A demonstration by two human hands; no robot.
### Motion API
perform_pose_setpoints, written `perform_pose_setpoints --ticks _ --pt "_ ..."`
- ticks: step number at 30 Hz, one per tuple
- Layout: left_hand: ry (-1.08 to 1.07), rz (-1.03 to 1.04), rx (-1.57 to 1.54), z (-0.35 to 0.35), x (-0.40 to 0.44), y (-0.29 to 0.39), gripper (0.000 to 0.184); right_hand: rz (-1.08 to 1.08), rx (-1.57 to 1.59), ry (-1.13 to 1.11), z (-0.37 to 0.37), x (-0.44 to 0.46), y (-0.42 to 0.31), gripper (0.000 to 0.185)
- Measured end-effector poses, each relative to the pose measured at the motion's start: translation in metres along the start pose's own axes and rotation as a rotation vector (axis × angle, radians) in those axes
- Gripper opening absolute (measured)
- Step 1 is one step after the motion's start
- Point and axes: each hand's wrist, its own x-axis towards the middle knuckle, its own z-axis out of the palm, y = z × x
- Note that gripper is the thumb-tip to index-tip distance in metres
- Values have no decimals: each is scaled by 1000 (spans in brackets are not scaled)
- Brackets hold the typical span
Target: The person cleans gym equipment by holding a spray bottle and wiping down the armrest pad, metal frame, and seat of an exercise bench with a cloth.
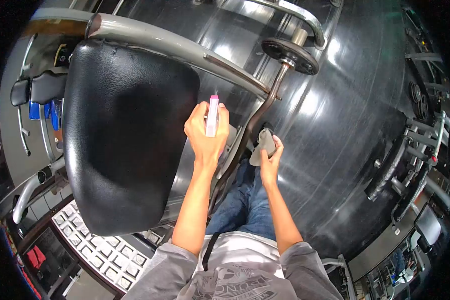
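My left hand (205, 132) is closed around a small spray bottle (212, 117), pale and slim with a pink top that points away from me. A faint streak shows just past the pink tip. To the left of this hand lies the broad black padded bench (130, 135), its surface shiny at the edges. My right hand (271, 165) grips a grey-beige cloth (263, 147), bunched up and hanging in front of my legs. The two hands are apart, with a bent metal bar (252, 127) running between and beyond them.
A weight plate (290, 55) sits on the bar's far end. A thick grey frame tube (160, 42) runs behind the bench. Gym machines (420, 150) stand along the right. Dark rubber flooring (330, 135) stretches to the right of my legs.
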Motion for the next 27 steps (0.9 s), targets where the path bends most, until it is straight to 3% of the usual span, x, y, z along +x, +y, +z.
perform_pose_setpoints --ticks 5,9,12,15,17,19,23,27 --pt "-90 -120 -14 -10 0 5 26 78 -224 134 4 17 -4 63" --pt "-234 -208 -97 -40 6 15 24 -12 -110 96 21 38 -20 47" --pt "-295 -279 -270 -55 17 20 18 -399 -154 -8 51 51 -63 35" --pt "-397 -294 -316 -70 23 11 15 -636 -95 -74 95 71 -94 33" --pt "-656 -223 -273 -79 25 -3 24 -749 -39 -43 125 86 -110 28" --pt "-592 -273 -400 -80 26 1 14 -870 -133 57 150 100 -119 27" --pt "-595 -114 -479 -81 26 -9 11 -817 -154 68 161 109 -113 27" --pt "-535 -72 -497 -78 22 -12 10 -659 -144 283 148 113 -72 26"
